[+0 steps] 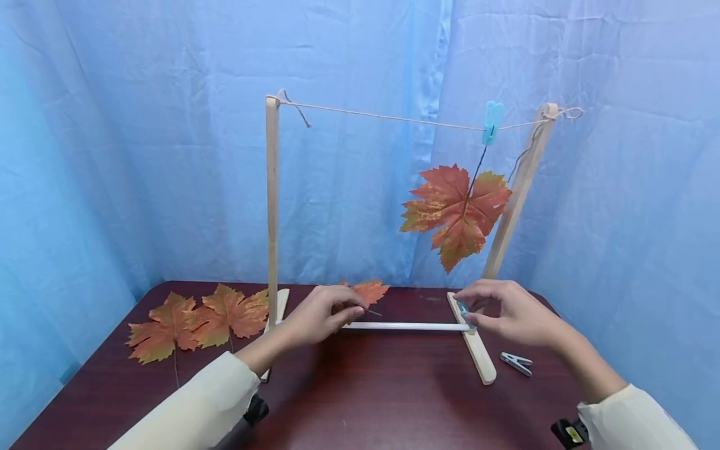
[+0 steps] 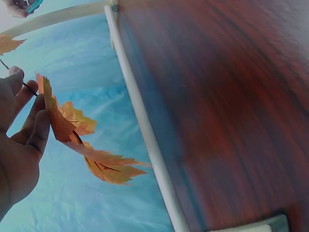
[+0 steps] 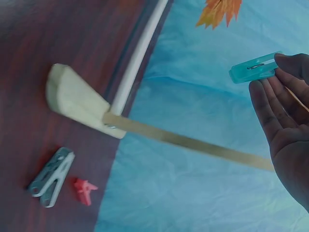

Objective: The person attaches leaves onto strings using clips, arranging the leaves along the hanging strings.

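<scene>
My left hand (image 1: 323, 315) pinches the dark stem of an artificial maple leaf (image 2: 63, 121) between thumb and fingers. In the head view that orange leaf is mostly behind the hand. A teal clothespin (image 3: 253, 67) is pinched in my right hand (image 1: 509, 312), above the right foot of the wooden frame. Up on the string (image 1: 382, 115), a light-blue clothespin (image 1: 492, 122) grips the stem of another maple leaf (image 1: 461, 212), which hangs beside the right post. Two more maple leaves (image 1: 163, 328) lie overlapping on the table at the left.
A left post (image 1: 272, 206) and a leaning right post (image 1: 520, 194) carry the string. Low between them runs a white bar (image 1: 405, 326). On the table right of the frame's foot (image 1: 479, 356) lie a grey clothespin (image 1: 516, 362) and a small red clip (image 3: 84, 190).
</scene>
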The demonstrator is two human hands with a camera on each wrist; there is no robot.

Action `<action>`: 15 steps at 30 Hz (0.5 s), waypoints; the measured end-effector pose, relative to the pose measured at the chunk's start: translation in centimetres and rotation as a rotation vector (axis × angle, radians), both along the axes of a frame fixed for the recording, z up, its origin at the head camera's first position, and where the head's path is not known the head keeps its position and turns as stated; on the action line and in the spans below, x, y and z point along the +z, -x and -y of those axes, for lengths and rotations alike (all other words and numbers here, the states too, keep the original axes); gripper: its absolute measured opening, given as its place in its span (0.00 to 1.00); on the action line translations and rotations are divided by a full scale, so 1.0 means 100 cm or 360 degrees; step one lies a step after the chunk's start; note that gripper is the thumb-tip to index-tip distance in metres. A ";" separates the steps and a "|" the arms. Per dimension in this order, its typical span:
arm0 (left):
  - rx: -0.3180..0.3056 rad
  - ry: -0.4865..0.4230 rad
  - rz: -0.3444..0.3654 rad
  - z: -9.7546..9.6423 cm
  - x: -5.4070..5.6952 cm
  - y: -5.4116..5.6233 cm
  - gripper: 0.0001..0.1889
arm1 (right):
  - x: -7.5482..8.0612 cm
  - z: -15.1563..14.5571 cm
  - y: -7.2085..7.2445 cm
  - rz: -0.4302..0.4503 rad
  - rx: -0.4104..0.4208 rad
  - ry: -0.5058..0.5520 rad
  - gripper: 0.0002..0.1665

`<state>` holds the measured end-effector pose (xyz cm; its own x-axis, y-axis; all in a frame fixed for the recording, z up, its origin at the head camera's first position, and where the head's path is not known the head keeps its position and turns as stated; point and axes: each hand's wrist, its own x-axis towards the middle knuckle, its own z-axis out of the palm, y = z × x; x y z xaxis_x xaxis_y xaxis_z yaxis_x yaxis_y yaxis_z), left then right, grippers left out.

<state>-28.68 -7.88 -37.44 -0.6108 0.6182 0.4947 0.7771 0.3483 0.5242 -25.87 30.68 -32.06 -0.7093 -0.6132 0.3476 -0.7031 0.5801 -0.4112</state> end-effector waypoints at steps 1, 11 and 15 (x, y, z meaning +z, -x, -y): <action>-0.0003 -0.0026 0.0028 -0.001 0.002 0.000 0.06 | 0.003 0.002 0.001 0.0006 0.0018 0.0005 0.18; 0.0081 -0.0217 0.0056 -0.014 0.018 0.007 0.07 | 0.030 0.023 0.008 -0.0083 0.0121 -0.0029 0.20; 0.0111 -0.0292 0.0115 -0.017 0.025 0.009 0.07 | 0.042 0.030 0.009 -0.0127 0.0113 -0.0059 0.20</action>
